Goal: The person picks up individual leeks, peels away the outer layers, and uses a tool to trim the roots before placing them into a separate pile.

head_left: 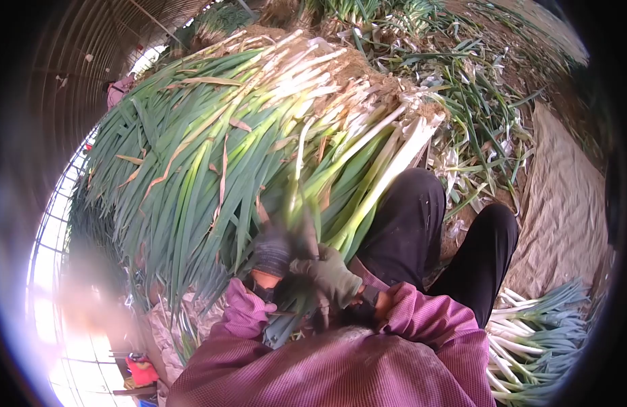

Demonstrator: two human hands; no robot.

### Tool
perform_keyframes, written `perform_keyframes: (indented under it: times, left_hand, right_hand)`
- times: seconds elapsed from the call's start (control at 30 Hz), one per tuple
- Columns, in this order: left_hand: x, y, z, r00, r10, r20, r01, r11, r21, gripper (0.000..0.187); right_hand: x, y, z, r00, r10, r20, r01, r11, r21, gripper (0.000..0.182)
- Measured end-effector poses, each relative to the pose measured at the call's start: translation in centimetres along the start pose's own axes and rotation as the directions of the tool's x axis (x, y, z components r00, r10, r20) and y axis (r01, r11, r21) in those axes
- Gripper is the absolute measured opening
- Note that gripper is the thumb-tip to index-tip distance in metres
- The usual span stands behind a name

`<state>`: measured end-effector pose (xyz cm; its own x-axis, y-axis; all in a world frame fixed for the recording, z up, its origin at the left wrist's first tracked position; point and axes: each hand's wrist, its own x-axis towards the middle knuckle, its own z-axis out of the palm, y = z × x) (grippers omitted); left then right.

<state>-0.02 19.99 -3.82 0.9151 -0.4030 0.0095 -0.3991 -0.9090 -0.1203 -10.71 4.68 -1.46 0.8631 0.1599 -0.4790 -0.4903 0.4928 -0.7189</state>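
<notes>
My left hand (271, 252), in a dark glove, is closed around a green onion (300, 152) whose pale stalk points up and away from me. Motion smears the fingertips and the part of the stalk near them. My right hand (334, 276), in a grey-green glove, presses against the left one with its fingers curled in on the same onion. Below both hands, dark green leaves (286, 327) hang toward my lap. Just beyond lies a big heap of green onions (211, 146), roots to the upper right and leaves to the left.
Loose leaves and peelings (473, 102) litter the ground at right. A brown cloth sheet (557, 197) lies beyond my bent knees (412, 217). Cleaned green onions (523, 339) are piled at lower right. More bundles (367, 10) stand at the back, and a red item (142, 370) sits at lower left.
</notes>
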Motion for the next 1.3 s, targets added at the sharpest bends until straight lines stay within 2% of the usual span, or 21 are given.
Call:
perform_keyframes:
  times: [0.1,0.17,0.37,0.6,0.63,0.7,0.73,0.8,0.83,0.87,0.9,0.97,1.0,1.07,1.1,1.13,1.17,1.2,1.23,1.27,1.3]
  left_hand:
    - [-2.8,-0.6,-0.4,0.998,0.059,-0.014,-0.059,0.998,0.004,0.04]
    - [-3.8,-0.8,-0.6,0.997,0.072,-0.025,-0.072,0.997,0.003,0.04]
    - [-5.5,-1.4,-0.5,0.998,0.055,-0.027,-0.056,0.998,-0.028,0.041]
    - [-13.1,-2.2,-1.8,0.997,0.016,-0.073,-0.007,0.993,0.119,0.042]
    - [-13.5,-2.2,-2.3,1.0,-0.009,-0.028,0.01,0.999,0.052,0.043]
    - [-14.0,-2.0,-3.8,0.996,-0.053,0.066,0.058,0.995,-0.076,0.044]
    - [-14.3,-2.1,-3.7,0.998,-0.058,0.024,0.06,0.993,-0.105,0.044]
    - [-15.3,-2.2,-3.4,0.995,-0.076,-0.059,0.066,0.985,-0.161,0.044]
    - [-15.3,-2.1,-3.4,0.993,-0.08,-0.082,0.05,0.948,-0.314,0.04]
    - [-15.2,-1.7,-3.5,0.991,-0.086,-0.106,0.028,0.887,-0.46,0.036]
    - [-15.0,-1.3,-3.4,0.988,-0.093,-0.127,-0.001,0.803,-0.596,0.032]
    - [-13.0,0.1,-3.5,0.98,-0.008,-0.197,-0.134,0.708,-0.694,0.03]
    - [-11.5,0.8,-3.7,0.972,0.033,-0.234,-0.199,0.649,-0.734,0.03]
    - [-7.6,2.6,-4.2,0.964,0.061,-0.259,-0.255,0.49,-0.834,0.022]
    - [-5.2,3.4,-4.5,0.957,0.08,-0.278,-0.287,0.397,-0.872,0.019]
    - [-2.5,3.1,-4.0,0.88,0.203,-0.429,-0.462,0.573,-0.677,0.014]
    - [0.4,2.7,-2.6,0.772,0.349,-0.532,-0.596,0.688,-0.414,0.01]
    - [3.4,2.6,0.2,0.916,0.226,-0.333,-0.402,0.476,-0.783,0.009]
    - [5.5,2.7,0.6,0.955,0.241,-0.173,-0.262,0.411,-0.873,0.01]
    - [7.7,2.9,1.0,0.968,0.25,-0.008,-0.1,0.359,-0.928,0.01]
    - [9.6,2.8,0.2,0.954,0.295,0.057,-0.111,0.523,-0.845,0.012]
  right_hand:
    - [0.1,0.1,0.5,0.996,-0.085,-0.006,0.085,0.996,0.028,0.041]
    - [1.0,0.0,0.6,0.997,-0.076,-0.029,0.076,0.997,0.001,0.041]
    - [0.6,-2.8,1.4,0.998,0.048,-0.029,-0.049,0.999,-0.003,0.033]
    - [4.0,-2.4,2.3,0.999,-0.025,-0.025,0.025,1.0,0.016,0.031]
    - [4.2,-2.7,2.4,0.999,-0.036,-0.031,0.036,0.999,0.019,0.03]
    - [3.9,-4.2,2.7,0.998,0.046,-0.03,-0.047,0.999,-0.007,0.029]
    - [3.8,-4.6,3.0,0.996,0.088,-0.028,-0.089,0.996,-0.019,0.029]
    - [3.6,-2.6,3.1,0.999,0.02,0.03,-0.018,0.999,-0.048,0.031]
    - [2.1,-3.4,3.1,0.996,0.069,0.065,-0.061,0.991,-0.116,0.032]
    - [0.7,-4.2,3.1,0.988,0.118,0.1,-0.098,0.977,-0.188,0.033]
    - [0.4,-3.3,3.1,0.996,0.024,0.089,-0.011,0.99,-0.143,0.033]
    - [-0.9,-0.7,3.1,0.986,-0.157,0.05,0.16,0.985,-0.061,0.035]
    - [-2.8,-2.1,3.1,0.997,-0.064,0.032,0.066,0.995,-0.068,0.038]
    - [-4.6,-2.4,3.0,0.99,-0.111,-0.089,0.107,0.993,-0.052,0.039]
    - [-4.5,-1.4,2.8,0.957,-0.255,-0.141,0.251,0.967,-0.045,0.039]
    - [-4.4,-0.3,2.5,0.9,-0.393,-0.19,0.39,0.919,-0.054,0.038]
    - [-3.6,0.5,2.0,0.923,-0.341,-0.177,0.344,0.939,-0.016,0.037]
    - [-2.8,1.2,1.4,0.944,-0.289,-0.16,0.296,0.955,0.025,0.036]
    - [-2.5,1.3,1.1,0.962,-0.236,-0.138,0.248,0.966,0.071,0.035]
    - [-3.4,-0.2,1.3,0.983,-0.113,-0.144,0.121,0.991,0.049,0.033]
    - [-3.5,-0.5,1.2,0.986,-0.085,-0.143,0.091,0.995,0.034,0.034]
